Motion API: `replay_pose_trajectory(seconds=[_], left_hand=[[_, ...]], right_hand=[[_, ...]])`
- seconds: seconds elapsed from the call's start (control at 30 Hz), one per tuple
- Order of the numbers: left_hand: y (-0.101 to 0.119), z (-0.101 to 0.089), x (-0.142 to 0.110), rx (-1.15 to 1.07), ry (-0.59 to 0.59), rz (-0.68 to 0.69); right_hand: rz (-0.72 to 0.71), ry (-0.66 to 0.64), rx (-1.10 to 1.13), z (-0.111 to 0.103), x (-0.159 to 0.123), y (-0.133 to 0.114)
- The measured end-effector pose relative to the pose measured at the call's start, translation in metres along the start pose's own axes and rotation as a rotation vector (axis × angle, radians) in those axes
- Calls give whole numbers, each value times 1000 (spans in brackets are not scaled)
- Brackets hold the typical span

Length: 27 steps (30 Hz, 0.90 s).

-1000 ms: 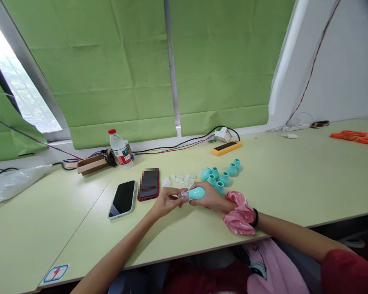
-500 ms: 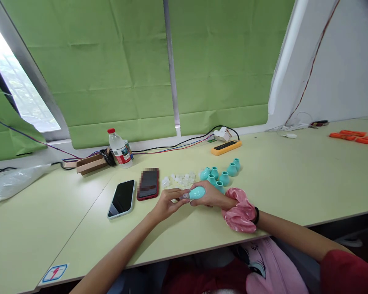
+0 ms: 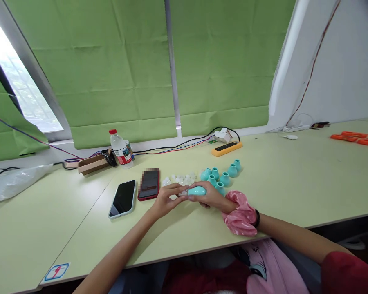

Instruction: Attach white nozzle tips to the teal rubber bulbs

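My right hand (image 3: pixel 211 194) is closed around a small turquoise bulb-shaped piece (image 3: pixel 197 190), which lies on its side between the fingers. With its fingertips my left hand (image 3: pixel 167 199) pinches a clear plastic part (image 3: pixel 183 192) at the left end of the bulb. The two parts meet end to end; whether they are joined cannot be seen. Just beyond my hands lies a small pile of clear and white plastic parts (image 3: pixel 188 178). Several turquoise bulb pieces with open necks (image 3: pixel 225 179) stand on the table past my right hand.
Two phones, one pale-cased (image 3: pixel 122 199) and one red-cased (image 3: pixel 149 184), lie left of my hands. Behind them are a bottle (image 3: pixel 122 151) and an open cardboard box (image 3: pixel 93 164). A yellow device (image 3: pixel 227 148) and cables lie by the wall; orange-handled tools (image 3: pixel 349 136) lie far right.
My fingers have shifted slightly around the two parts, and the turquoise bulb now lies more level. My left fingers cover more of the clear part. The whole view has shifted a little.
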<state>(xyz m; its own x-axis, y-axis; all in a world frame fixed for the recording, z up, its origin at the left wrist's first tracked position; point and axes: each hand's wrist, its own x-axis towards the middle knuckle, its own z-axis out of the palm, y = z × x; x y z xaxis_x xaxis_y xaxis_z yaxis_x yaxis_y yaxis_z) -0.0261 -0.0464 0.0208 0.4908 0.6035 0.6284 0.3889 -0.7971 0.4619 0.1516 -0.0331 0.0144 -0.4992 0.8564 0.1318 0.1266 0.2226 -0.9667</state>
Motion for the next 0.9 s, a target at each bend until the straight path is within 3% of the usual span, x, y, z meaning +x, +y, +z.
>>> replay_pose_trajectory(seconds=[0.13,0.27,0.47,0.57,0.77,0.9], left_hand=[[1,-7,3,54,42,-64],[-6,-9,1,228,-3,-152],[-15,6,-5,529,-296,-24],[-18,11,-7,614,-335,-4],[-17,10,-2,505,-160,-70],[-16,4,3,7,159,-329]], right_hand=[[-76,123,75,9,0,6],[-190,227,8,12,-3,9],[-364,316,-141,7,-8,9],[-423,353,-227,7,-7,12],[-491,403,-319,8,-7,11],[-437,343,-381,8,-8,8]])
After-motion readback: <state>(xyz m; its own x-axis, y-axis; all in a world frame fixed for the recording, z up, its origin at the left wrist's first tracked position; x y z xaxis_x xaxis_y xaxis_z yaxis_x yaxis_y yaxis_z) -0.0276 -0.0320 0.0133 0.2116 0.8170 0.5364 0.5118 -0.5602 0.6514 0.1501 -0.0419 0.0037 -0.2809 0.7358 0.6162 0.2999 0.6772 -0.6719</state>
